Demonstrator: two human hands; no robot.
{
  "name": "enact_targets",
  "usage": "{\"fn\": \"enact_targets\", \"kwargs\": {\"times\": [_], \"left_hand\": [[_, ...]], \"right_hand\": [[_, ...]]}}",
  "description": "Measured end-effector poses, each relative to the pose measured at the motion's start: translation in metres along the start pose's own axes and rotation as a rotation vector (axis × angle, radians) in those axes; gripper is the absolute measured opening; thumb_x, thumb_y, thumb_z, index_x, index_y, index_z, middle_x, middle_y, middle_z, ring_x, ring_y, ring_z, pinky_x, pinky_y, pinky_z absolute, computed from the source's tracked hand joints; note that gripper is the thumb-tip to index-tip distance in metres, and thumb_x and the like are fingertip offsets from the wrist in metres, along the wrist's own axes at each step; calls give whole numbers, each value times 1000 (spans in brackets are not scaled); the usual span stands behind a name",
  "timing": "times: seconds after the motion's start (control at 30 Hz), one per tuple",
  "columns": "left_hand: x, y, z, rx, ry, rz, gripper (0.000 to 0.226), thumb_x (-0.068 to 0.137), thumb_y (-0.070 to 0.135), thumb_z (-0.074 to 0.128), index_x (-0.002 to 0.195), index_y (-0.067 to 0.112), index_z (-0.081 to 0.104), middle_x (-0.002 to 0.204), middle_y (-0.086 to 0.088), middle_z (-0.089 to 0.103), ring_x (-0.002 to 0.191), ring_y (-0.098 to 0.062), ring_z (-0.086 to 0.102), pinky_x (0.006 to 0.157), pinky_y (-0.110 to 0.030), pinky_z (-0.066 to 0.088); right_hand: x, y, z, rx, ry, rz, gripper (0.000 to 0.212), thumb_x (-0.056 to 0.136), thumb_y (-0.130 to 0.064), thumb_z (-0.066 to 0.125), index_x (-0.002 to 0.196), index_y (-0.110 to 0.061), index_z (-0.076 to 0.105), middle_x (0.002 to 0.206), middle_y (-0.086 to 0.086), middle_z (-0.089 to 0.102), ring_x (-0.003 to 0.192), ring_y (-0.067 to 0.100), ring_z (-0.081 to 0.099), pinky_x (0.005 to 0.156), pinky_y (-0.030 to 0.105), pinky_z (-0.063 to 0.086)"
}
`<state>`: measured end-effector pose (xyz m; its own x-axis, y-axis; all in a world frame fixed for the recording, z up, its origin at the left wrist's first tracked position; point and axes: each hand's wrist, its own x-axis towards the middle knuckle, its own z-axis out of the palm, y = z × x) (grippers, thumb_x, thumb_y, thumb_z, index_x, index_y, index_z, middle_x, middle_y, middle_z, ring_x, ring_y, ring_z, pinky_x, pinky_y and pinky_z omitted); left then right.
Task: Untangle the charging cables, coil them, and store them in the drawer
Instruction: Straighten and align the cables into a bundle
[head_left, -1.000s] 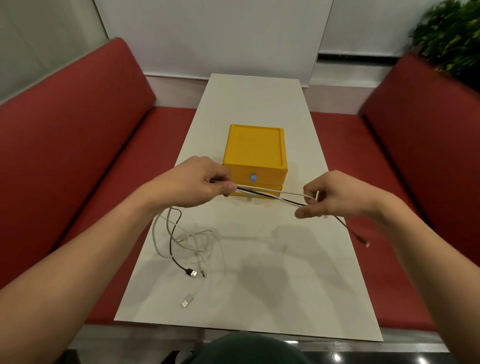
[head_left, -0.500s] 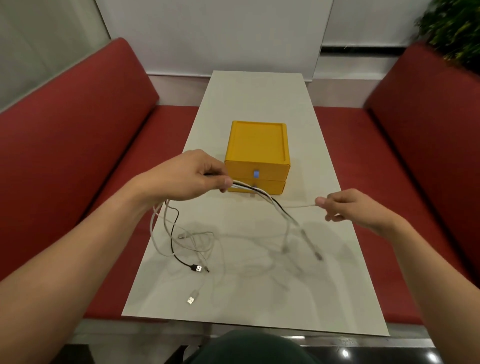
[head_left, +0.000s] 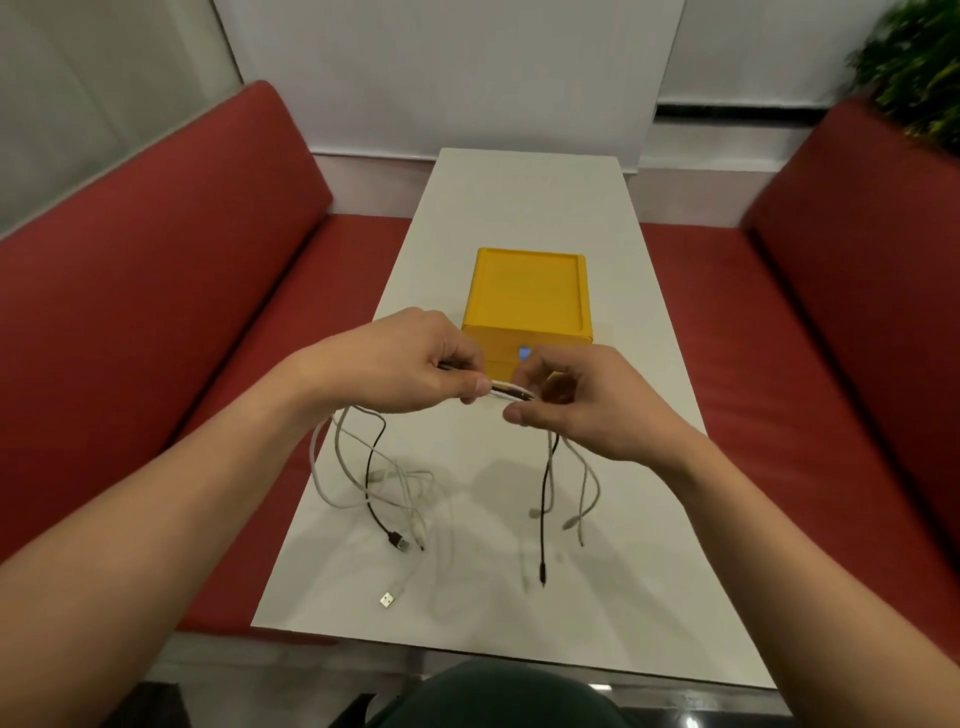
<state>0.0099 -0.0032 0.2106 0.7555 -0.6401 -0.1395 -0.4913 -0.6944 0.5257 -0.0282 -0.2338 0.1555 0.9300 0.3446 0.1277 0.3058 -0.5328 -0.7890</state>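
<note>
A white table (head_left: 519, 208) carries the yellow drawer box (head_left: 527, 291). Just in front of the box, the left hand (head_left: 400, 369) and right hand (head_left: 587, 405) each pinch the bundled cables (head_left: 511, 393), whose loose ends trail onto the tabletop nearer than the box.

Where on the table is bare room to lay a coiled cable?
Widest free patch: the table beyond the yellow drawer box, up to its far edge. Also the near right corner, between the dangling cable ends and the table's edges. Crowded: the left side under the loose cable tangle, and in front of the box.
</note>
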Motion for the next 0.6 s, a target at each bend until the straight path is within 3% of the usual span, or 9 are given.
{"fn": "enact_targets", "kwargs": {"times": [0.17, 0.23, 0.33, 0.5, 0.6], "left_hand": [[-4, -3, 2, 43, 13, -18, 24, 100, 34, 65, 81, 24, 74, 57, 6, 55, 50, -4, 48, 50, -16, 35], [-5, -5, 5, 13, 7, -14, 24, 100, 35, 65, 81, 24, 74, 56, 7, 54, 49, -5, 46, 49, -18, 35], [-5, -3, 6, -14, -9, -18, 24, 100, 33, 65, 81, 23, 73, 55, 7, 52, 47, -4, 44, 49, -18, 35], [1, 0, 7, -17, 17, -40, 26, 100, 34, 64, 76, 28, 70, 54, 12, 55, 49, 0, 48, 50, -14, 35], [5, -1, 7, -50, 52, -54, 25, 99, 36, 65, 78, 25, 73, 57, 9, 52, 50, -2, 45, 49, -16, 33]], "right_hand": [[4, -8, -4, -63, 90, -23, 29, 78, -29, 90, 76, -28, 61, 76, -10, 68, 75, 10, 68, 66, 33, 57], [4, -12, -10, -74, -16, -54, 19, 84, -27, 86, 91, -25, 69, 76, -7, 70, 74, 13, 69, 69, 31, 57], [2, -16, -12, -179, -109, -96, 21, 90, -22, 78, 110, -26, 73, 91, -11, 71, 79, 8, 72, 74, 28, 60], [4, -16, -6, -534, -21, -250, 19, 82, -15, 68, 100, -16, 74, 84, -3, 68, 74, 19, 63, 67, 42, 57], [4, -15, -5, -503, 28, -202, 12, 81, -17, 67, 92, -19, 71, 81, -5, 65, 72, 19, 60, 66, 43, 55]]}}
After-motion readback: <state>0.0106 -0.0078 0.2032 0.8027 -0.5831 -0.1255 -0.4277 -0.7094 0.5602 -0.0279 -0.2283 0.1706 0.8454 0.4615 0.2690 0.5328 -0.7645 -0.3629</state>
